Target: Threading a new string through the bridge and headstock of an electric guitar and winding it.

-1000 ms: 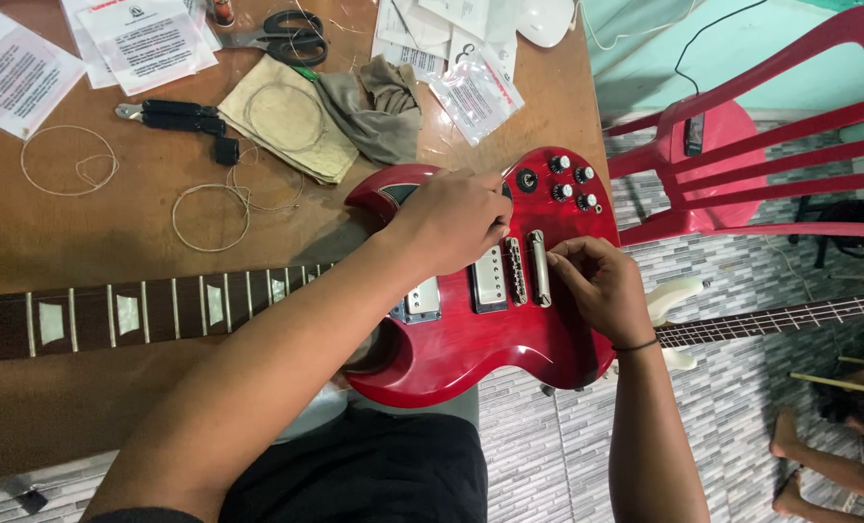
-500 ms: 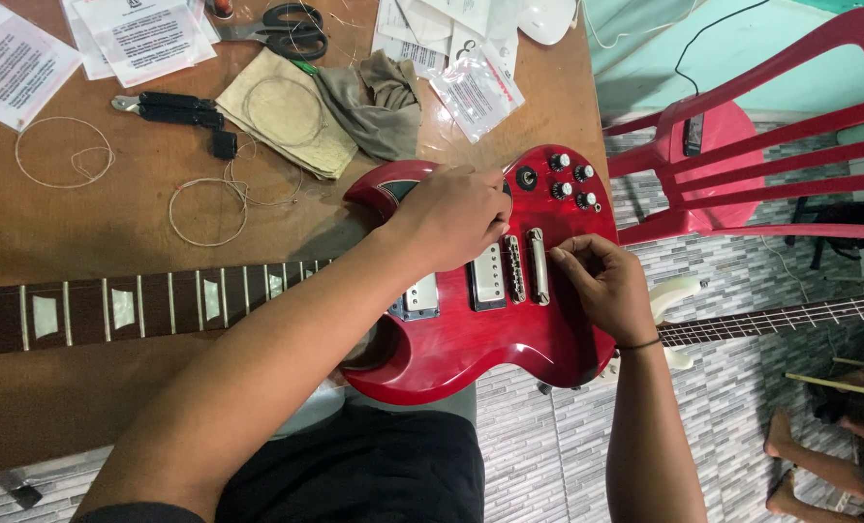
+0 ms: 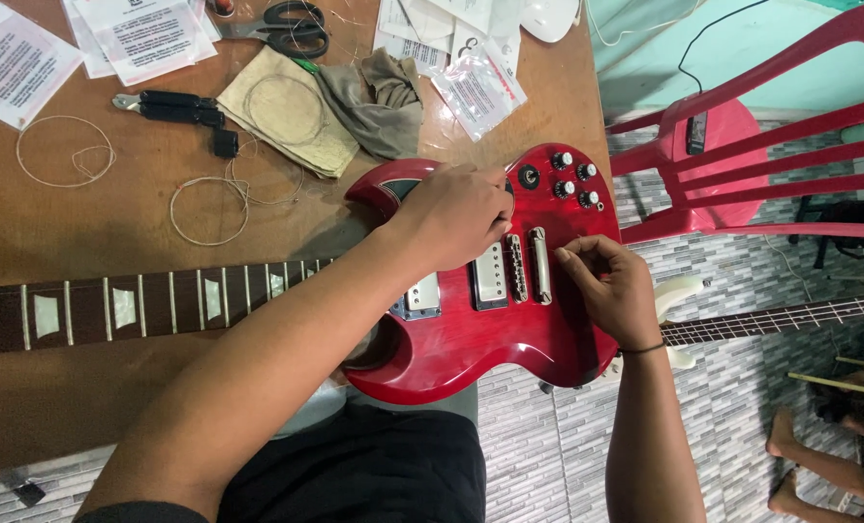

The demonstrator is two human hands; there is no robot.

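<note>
Pinching narrowly at the tailpiece [image 3: 540,263] of the red guitar [image 3: 471,339] lying across the lap and bench [image 3: 112,213], the right hand [image 3: 611,291] is working just beside that bar, whose long axis is running across the body, while the left hand [image 3: 456,215] is resting curled over the bridge [image 3: 516,268], its fingers holding nothing visible.

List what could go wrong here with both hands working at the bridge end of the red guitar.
The red guitar lies partly off the table, its body over the person's lap, so it might slip while the left hand presses on it. The right hand pinches at the tailpiece; a loose string end there could prick a finger. The coiled strings lying beside the neck could snag or scratch the finish.
</note>
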